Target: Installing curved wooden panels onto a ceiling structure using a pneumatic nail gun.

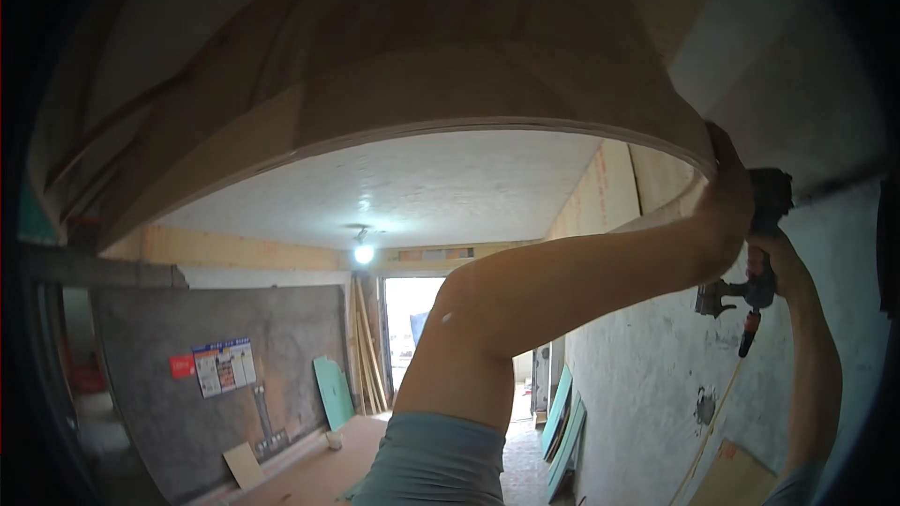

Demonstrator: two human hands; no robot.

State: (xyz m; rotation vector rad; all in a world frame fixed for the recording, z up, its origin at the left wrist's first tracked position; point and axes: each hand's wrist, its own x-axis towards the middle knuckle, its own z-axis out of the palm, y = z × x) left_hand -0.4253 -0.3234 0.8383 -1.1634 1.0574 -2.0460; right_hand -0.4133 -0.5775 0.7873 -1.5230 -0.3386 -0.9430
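Note:
Overhead spans a large curved wooden board (525, 84), its lower edge bowed across the view. Reaching up from the lower middle, my left arm bends to the right, and my left hand (727, 187) is closed against the board's right end. Just beyond it, my right hand (773, 248) grips the handle of a dark air nail gun (761, 276). The gun's head is up beside the board's end, close to my left hand. A yellowish air hose (722, 403) hangs down from the gun's fitting. My left fingers are partly hidden behind the board and wrist.
A grey rendered wall (647, 337) rises at the right. Green boards (565, 431) lean near the bright doorway (412, 319), with timber strips (364, 347) to its left. A lit bulb (364, 251) hangs from the ceiling. Posters (225, 367) hang on the dark left wall.

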